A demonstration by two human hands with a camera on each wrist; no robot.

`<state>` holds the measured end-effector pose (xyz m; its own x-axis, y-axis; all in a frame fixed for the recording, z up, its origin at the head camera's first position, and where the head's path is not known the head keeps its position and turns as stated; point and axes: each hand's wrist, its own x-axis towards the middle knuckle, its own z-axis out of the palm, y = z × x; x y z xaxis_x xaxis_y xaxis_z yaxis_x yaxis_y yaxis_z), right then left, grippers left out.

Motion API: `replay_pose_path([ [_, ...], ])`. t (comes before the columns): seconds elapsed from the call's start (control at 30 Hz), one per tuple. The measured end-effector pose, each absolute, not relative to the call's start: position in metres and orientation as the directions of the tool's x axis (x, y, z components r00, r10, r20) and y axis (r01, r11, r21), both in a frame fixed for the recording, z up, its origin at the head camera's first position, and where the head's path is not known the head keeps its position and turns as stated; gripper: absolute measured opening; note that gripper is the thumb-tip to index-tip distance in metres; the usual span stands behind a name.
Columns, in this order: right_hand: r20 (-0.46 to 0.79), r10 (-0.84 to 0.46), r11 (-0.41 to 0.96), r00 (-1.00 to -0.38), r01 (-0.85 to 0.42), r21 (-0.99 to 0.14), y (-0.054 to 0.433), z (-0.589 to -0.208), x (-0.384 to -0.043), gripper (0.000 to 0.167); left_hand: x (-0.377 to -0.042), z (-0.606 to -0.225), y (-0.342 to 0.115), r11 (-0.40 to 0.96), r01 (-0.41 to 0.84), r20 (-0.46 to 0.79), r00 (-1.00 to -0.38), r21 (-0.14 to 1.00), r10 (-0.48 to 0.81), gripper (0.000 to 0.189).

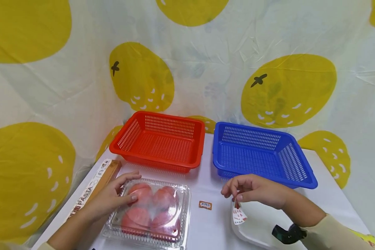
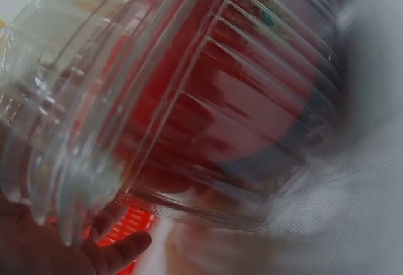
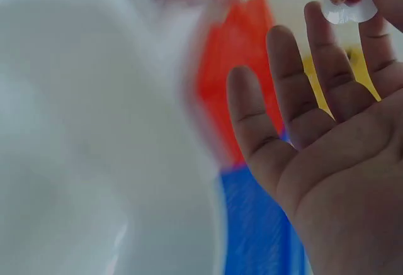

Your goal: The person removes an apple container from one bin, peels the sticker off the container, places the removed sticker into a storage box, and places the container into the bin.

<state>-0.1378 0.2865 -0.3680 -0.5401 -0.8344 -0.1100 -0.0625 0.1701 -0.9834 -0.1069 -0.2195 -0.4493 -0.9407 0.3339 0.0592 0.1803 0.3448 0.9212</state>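
Observation:
A clear plastic box [image 1: 181, 222] with several round reddish-pink fruits [image 1: 139, 193] inside lies on the table at front left. My left hand [image 1: 114, 196] rests at its left edge, the thumb over the lid and the other fingers loosely extended beside the far corner. In the left wrist view the ribbed box wall [image 2: 252, 99] fills most of the picture. Between thumb and index finger, my right hand [image 1: 257, 191] pinches a small white label [image 1: 239, 216] with red print; the right wrist view shows red fruit pictured on it. Below that hand sits a white dish [image 1: 262, 222].
Toward the back stand a red perforated basket [image 1: 162, 163] and a blue one [image 1: 262, 173]. A long pasta box [image 1: 95, 184] lies along the left side. Between the hands is a small orange-brown packet [image 1: 205, 205]. A yellow packet [image 1: 369, 239] shows beside the right sleeve.

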Motion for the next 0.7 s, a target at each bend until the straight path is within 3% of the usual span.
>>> replay_pose_path([
  [0.33,-0.191,-0.814,0.174,-0.548,0.084,-0.981,0.355,-0.411,-0.146,0.019,-0.104,-0.448,-0.219,0.339,0.165,0.051,-0.946,0.926,0.321,0.059],
  [0.7,-0.298,-0.771,0.27,-0.562,0.134,-0.953,0.372,-0.441,-0.145,0.021,-0.107,-0.448,-0.216,0.348,0.178,0.055,-0.94,0.92,0.336,0.059],
])
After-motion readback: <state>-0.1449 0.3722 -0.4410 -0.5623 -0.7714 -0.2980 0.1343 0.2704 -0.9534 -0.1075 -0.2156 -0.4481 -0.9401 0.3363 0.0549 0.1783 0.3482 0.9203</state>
